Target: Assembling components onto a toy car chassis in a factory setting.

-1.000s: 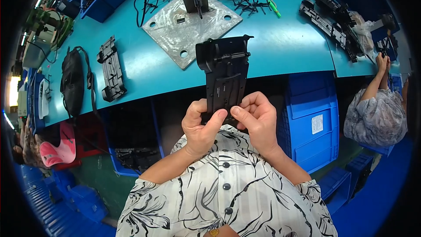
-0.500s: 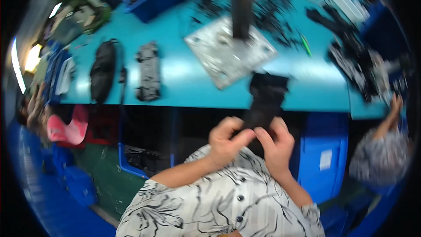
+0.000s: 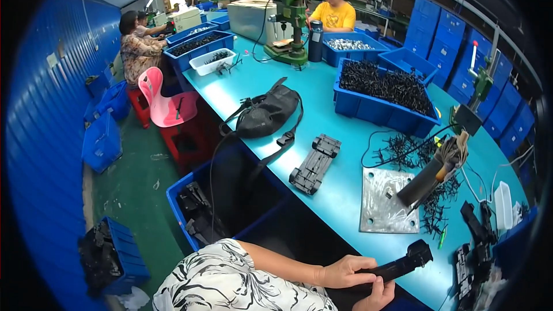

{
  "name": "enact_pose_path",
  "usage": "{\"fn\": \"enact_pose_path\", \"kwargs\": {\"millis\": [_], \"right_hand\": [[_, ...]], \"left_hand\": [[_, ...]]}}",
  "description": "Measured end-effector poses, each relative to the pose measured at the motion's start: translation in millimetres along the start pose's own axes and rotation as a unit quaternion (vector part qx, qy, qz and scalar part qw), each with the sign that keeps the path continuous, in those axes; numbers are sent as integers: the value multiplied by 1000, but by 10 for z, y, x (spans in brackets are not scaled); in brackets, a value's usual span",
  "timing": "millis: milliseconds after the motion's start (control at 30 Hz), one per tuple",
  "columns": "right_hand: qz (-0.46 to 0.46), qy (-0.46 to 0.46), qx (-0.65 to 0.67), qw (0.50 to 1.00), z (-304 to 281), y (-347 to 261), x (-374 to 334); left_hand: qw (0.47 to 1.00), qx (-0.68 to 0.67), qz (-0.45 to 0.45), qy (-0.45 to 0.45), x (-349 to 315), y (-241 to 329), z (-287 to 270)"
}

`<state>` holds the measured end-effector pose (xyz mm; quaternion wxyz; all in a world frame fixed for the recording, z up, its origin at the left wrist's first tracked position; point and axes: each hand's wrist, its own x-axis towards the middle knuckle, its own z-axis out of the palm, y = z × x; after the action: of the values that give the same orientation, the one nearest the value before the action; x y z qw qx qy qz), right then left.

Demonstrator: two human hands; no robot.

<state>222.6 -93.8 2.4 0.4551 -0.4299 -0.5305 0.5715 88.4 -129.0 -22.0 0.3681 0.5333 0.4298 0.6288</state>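
At the table's near edge, lower right, I hold a long black plastic part (image 3: 406, 264), tilted so its thicker end points out over the table. My left hand (image 3: 347, 270) is closed with fingers and thumb around its near end. My right hand (image 3: 377, 296) pinches the same end from below, its thumb against the part; its lower fingers are partly out of sight. Beyond my hands lies a silvery metal plate (image 3: 371, 210) with a dark upright post. A dark toy car chassis (image 3: 315, 164) with wheels rests farther left on the turquoise table (image 3: 340, 207).
A black waist bag (image 3: 268, 112) lies on the table. Behind stand a blue bin (image 3: 374, 114) of small black parts and a green drill press (image 3: 288, 52). Loose black pieces (image 3: 397, 150) surround the plate. A pink chair (image 3: 167, 109) and a floor bin (image 3: 129, 256) are left. A person (image 3: 334, 16) sits opposite.
My view has swung left and up, bringing in the far table and room. The black part stays in both hands, now tilted to the right and seen from another side.
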Motion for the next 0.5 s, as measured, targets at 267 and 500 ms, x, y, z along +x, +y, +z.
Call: {"fn": "enact_pose_path", "kwargs": {"millis": [267, 500], "right_hand": [[-58, 74, 19, 995, 3, 88, 93], [-69, 93, 47, 992, -21, 24, 96]], "left_hand": [[979, 119, 167, -12, 197, 33, -53], [934, 215, 285, -14, 410, 154, 40]]}}
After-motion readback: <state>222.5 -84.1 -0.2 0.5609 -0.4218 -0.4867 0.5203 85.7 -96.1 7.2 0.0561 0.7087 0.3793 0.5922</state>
